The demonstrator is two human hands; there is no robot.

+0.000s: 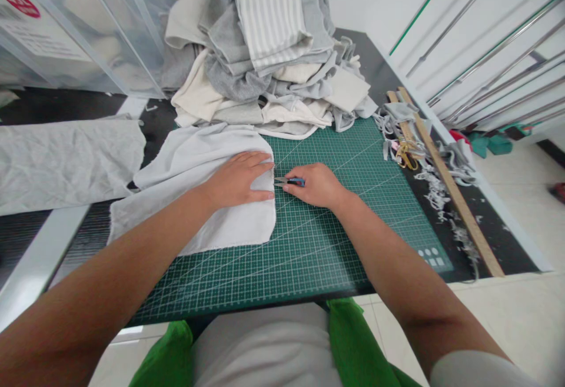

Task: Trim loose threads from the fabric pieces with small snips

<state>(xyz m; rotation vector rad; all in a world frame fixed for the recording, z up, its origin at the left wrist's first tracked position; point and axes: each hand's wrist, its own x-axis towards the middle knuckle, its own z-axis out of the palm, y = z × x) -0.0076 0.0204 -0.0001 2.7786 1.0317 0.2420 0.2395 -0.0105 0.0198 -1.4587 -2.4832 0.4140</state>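
The left hand [236, 179] lies flat, fingers spread, on the pale cloth [238, 225], clenching nothing; the right hand [318, 185] grasps small blue-handled snips [297, 182], their blades at the cloth's right edge; the cloth lies on the left of the green mat [318, 257], nearer than the fabric heap [273, 28].

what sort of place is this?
Probably a sewing or fabric workroom: gridded cutting mat, heap of cloth, and small snips in the right hand.
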